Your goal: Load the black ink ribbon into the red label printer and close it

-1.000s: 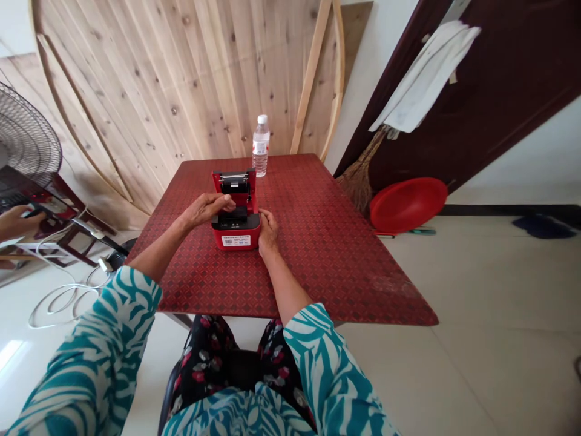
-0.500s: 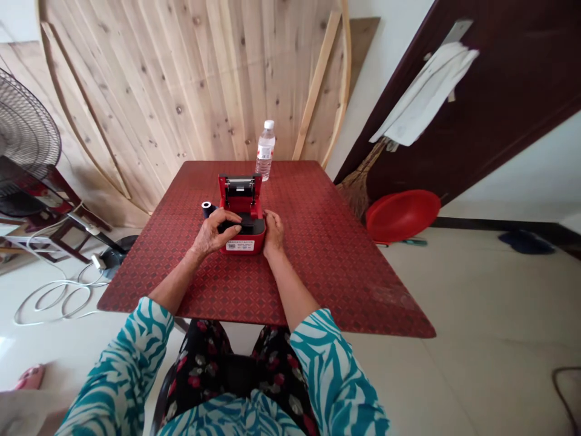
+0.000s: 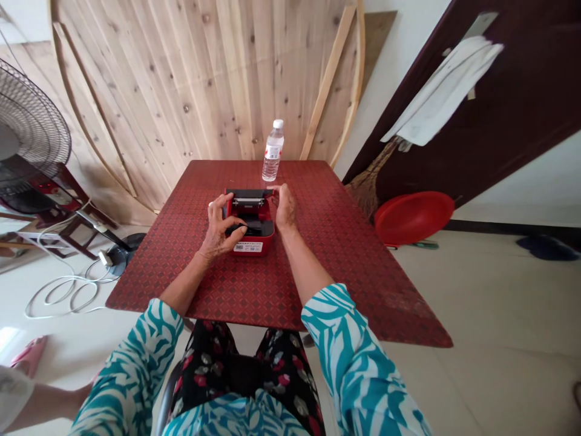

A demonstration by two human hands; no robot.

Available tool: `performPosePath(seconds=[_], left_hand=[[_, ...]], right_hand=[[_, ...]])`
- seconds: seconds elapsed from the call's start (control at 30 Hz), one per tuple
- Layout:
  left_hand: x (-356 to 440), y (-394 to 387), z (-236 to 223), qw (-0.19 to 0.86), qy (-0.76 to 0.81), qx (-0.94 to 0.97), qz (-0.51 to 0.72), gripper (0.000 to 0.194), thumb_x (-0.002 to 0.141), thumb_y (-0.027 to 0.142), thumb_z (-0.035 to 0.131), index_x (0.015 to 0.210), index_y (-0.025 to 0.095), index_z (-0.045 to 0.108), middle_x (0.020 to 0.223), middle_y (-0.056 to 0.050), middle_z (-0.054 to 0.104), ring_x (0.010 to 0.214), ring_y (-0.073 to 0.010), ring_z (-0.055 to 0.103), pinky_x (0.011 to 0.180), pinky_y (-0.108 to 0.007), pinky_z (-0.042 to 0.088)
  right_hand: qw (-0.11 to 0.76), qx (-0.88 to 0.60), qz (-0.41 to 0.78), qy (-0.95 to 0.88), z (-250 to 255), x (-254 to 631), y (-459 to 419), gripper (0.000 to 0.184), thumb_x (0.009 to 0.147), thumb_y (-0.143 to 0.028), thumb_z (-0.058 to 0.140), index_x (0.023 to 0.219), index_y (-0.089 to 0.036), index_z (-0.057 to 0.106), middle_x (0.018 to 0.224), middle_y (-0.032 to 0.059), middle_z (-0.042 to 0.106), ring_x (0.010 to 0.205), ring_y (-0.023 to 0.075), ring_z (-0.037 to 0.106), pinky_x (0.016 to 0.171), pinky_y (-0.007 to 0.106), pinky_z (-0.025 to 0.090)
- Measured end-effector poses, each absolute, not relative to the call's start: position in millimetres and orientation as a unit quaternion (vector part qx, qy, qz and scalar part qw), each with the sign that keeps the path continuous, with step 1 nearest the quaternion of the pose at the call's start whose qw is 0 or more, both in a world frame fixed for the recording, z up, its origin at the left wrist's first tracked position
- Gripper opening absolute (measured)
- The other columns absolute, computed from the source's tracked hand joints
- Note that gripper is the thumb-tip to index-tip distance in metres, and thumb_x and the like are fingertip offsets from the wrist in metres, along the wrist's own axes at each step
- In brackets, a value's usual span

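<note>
On the table sits a small red and black label printer (image 3: 256, 247), a white label with a printed code on its front. Its lid (image 3: 249, 202) is raised and leans forward, a roller showing on the inside. My left hand (image 3: 220, 233) is at the printer's left: a fingertip touches the lid's left corner, while thumb and another finger come together over the black inner part. What lies between those two is too small to make out. My right hand (image 3: 284, 209) grips the lid's right corner with bent fingers. The dark roll beside the printer is mostly hidden behind my left hand.
A water bottle (image 3: 273, 151) stands behind the printer on the red patterned table (image 3: 345, 266). A floor fan (image 3: 31, 127) and coiled cable are at left. At right are a red basin (image 3: 413, 218), a broom (image 3: 365, 181) and a hanging white cloth (image 3: 445, 91). Another person's leg shows lower left.
The printer's lid has tipped forward from nearly upright. My right hand has moved up from the printer's side to the lid's corner, and my left fingers have spread up to the lid.
</note>
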State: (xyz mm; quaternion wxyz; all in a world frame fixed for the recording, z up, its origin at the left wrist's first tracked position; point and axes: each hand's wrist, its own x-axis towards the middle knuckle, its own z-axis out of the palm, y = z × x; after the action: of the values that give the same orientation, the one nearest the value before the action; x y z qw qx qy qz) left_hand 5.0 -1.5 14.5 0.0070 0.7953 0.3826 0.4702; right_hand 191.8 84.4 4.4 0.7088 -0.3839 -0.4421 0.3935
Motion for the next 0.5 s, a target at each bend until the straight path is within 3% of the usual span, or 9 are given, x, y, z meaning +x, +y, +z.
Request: performPosePath(seconds=[0.17,0.3,0.4,0.5], left_hand=[[8,-3,8,0.049,0.402,0.773,0.488,0.03,0.091,0.049,0.056,0.088,0.021,0.067,0.156,-0.01,0.036,0.146,-0.0324,0.029,0.118,-0.054,0.024],[5,-1,3,0.108,0.368,0.754,0.533,0.05,0.089,0.063,0.054,0.117,0.021,0.056,0.145,-0.017,0.049,0.138,-0.0304,0.043,0.113,-0.051,0.035],[-4,0,1,0.085,0.374,0.763,0.521,0.072,0.082,0.072,0.056,0.134,0.022,0.047,0.144,-0.018,0.05,0.141,-0.0322,0.039,0.116,-0.054,0.03],[-12,3,-2,0.055,0.389,0.791,0.469,0.076,0.078,0.078,0.055,0.129,0.022,0.052,0.142,-0.017,0.052,0.141,-0.0343,0.038,0.117,-0.057,0.026]], right_hand=[[0.723,-0.401,0.346,-0.444,-9,188,49,0.051,0.086,-0.067,0.041,0.075,-0.023,0.065,0.109,0.0055,0.069,0.109,0.0189,0.061,0.101,0.039,0.046],[0.728,-0.406,0.323,-0.449,-12,182,34,0.047,0.088,-0.064,0.04,0.08,-0.025,0.065,0.112,0.006,0.067,0.111,0.0189,0.06,0.101,0.038,0.045],[0.725,-0.409,0.311,-0.459,-17,183,35,0.049,0.087,-0.066,0.039,0.081,-0.025,0.064,0.111,0.0058,0.067,0.111,0.0192,0.059,0.102,0.038,0.045],[0.722,-0.413,0.3,-0.468,-26,185,39,0.053,0.086,-0.07,0.038,0.083,-0.025,0.065,0.112,0.0064,0.067,0.11,0.0206,0.06,0.102,0.041,0.045]])
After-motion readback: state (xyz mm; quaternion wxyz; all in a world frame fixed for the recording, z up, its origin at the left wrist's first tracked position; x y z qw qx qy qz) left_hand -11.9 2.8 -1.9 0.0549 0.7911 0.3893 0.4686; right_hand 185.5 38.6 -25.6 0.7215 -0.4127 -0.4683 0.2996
